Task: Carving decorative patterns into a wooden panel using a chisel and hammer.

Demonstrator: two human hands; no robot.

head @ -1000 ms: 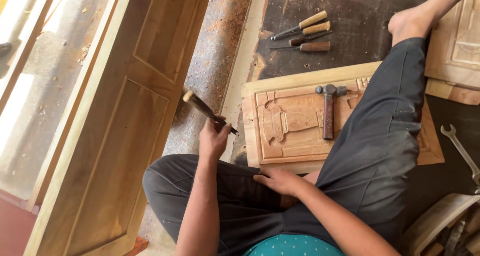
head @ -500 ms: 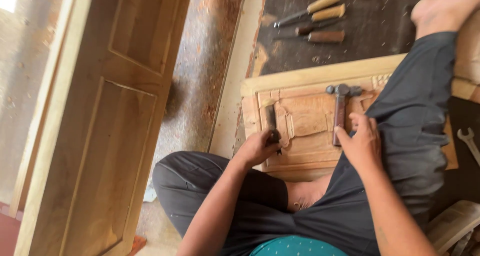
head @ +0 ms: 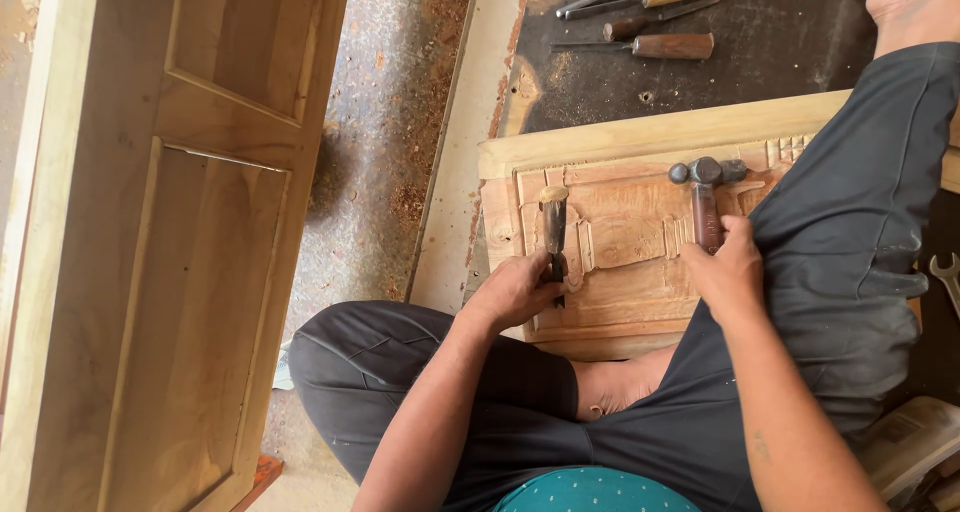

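Observation:
I sit cross-legged over a carved wooden panel (head: 630, 237) lying on a dark mat. My left hand (head: 515, 290) grips a wood-handled chisel (head: 553, 222) that stands over the panel's left part, its blade end hidden by my fingers. My right hand (head: 730, 270) is closed around the handle of a metal-headed hammer (head: 703, 187) that rests on the panel's right part, next to my dark trouser leg (head: 850, 232).
Several more chisels (head: 660, 44) lie on the mat (head: 780, 32) beyond the panel. A large panelled wooden door (head: 160, 242) lies at the left, with a sawdust-strewn floor strip (head: 385, 132) between. A spanner (head: 945, 277) shows at the right edge.
My left hand has brought the chisel from beside the panel onto its left part. My right hand has moved from my lap to the hammer's handle and closed on it.

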